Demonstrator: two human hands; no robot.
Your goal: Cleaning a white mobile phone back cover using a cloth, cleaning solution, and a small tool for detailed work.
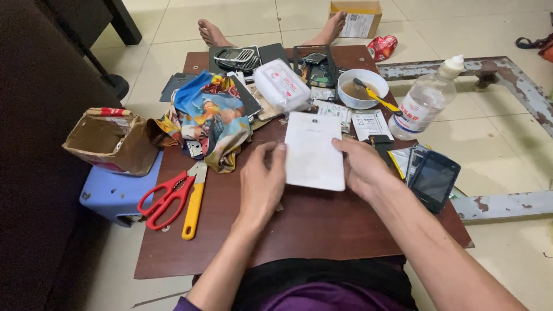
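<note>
Both hands, left (262,181) and right (360,167), palms inward, clamped on opposite edges of white phone (314,151) above wooden board (311,224).

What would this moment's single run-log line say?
left hand: grips white phone back panel | right hand: grips its other edge | board: under panel | red scissors: left, untouched | dark phone: right

A makeshift phone-repair spot on the floor of a home. A low brown board (311,224) serves as the bench over pale floor tiles (507,132), with the worker's bare feet (210,31) at its far edge. Dismantled phones (314,69), a keypad handset (237,56), red scissors (167,198) and a solvent bottle (423,103) lie about.
</note>
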